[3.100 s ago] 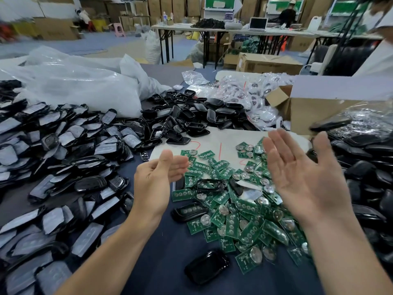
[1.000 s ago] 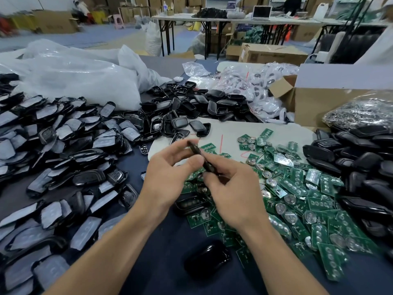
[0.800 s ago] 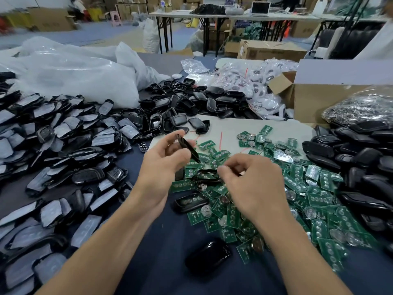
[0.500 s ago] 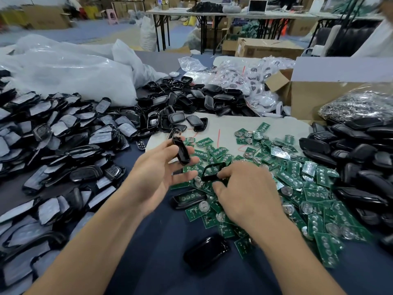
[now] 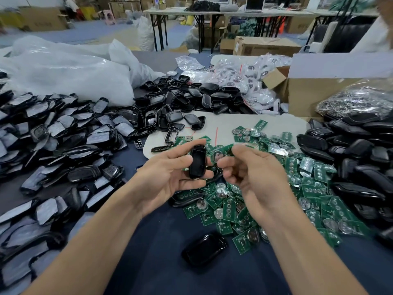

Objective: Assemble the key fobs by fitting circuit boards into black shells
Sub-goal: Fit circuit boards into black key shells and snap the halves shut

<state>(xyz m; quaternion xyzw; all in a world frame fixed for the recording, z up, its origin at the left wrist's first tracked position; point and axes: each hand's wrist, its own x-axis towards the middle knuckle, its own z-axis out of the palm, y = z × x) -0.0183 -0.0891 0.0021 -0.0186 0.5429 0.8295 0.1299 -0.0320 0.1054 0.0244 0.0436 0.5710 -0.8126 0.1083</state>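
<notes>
Up and to the left of your grip, well beyond it, you have a heap of white plastic bags. Straight beyond it lie clear bags of pale parts. Up to its right is an open cardboard box, with a clear bag of glinting metal bits just in front of it. Beneath your grip spreads a dark blue cloth. Far behind stand folding tables, one bearing a laptop, and a brown carton sits on the floor.
</notes>
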